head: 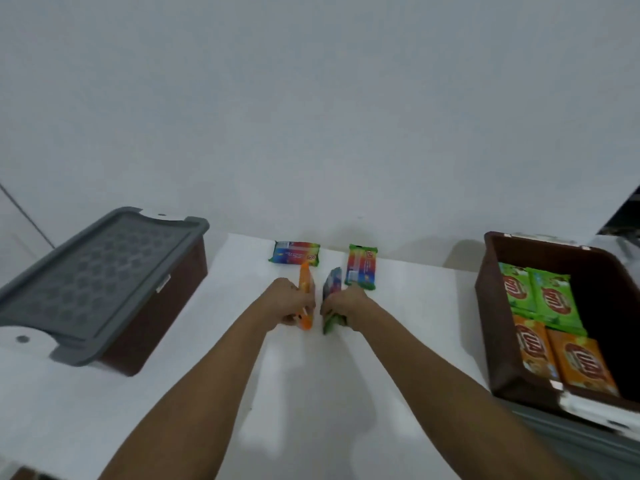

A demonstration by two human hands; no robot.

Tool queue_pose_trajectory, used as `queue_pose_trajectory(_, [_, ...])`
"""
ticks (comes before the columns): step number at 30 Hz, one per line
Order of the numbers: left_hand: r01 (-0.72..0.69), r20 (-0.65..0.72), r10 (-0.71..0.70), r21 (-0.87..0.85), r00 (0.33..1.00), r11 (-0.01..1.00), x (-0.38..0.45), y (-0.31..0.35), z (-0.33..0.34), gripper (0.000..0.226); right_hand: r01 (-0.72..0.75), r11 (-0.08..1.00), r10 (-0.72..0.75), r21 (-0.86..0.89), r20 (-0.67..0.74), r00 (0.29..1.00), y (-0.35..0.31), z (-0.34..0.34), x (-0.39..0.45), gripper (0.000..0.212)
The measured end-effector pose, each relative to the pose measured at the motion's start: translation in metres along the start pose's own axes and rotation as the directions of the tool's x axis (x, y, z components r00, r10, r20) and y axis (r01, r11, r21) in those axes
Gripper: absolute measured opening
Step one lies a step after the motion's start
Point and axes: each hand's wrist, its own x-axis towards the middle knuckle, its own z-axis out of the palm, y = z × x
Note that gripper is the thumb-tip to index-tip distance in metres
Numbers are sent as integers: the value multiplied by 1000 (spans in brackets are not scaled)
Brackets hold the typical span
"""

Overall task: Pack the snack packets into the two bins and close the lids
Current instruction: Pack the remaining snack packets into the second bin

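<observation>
A person's two hands work side by side at the middle of a white desk (398,306), each lifting a snack packet on edge: the left hand (289,301) has its fingers closed around an orange packet (305,296), the right hand (346,304) grips a blue-and-green packet (331,292), apparently so both can be carried off in one trip. Two rainbow-coloured packets (295,253) (360,270) lie flat just beyond the hands, yet to be packed. The open brown bin (491,289) at right already holds green and orange packets (540,306) laid in neat rows, with room to spare along its far side. The bin at left (166,289) sits shut beneath its grey lid (97,275).
</observation>
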Motion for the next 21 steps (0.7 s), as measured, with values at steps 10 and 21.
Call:
queue_pose_trajectory(10, [-606, -37, 611, 90, 791, 790, -100, 170, 102, 17, 397, 917, -360, 38, -346, 866, 20, -214, -92, 32])
queue_pose_trajectory(21, [-654, 221, 748, 671, 626, 349, -75, 228, 273, 35, -85, 954, -65, -287, -474, 878, 98, -332, -47, 70])
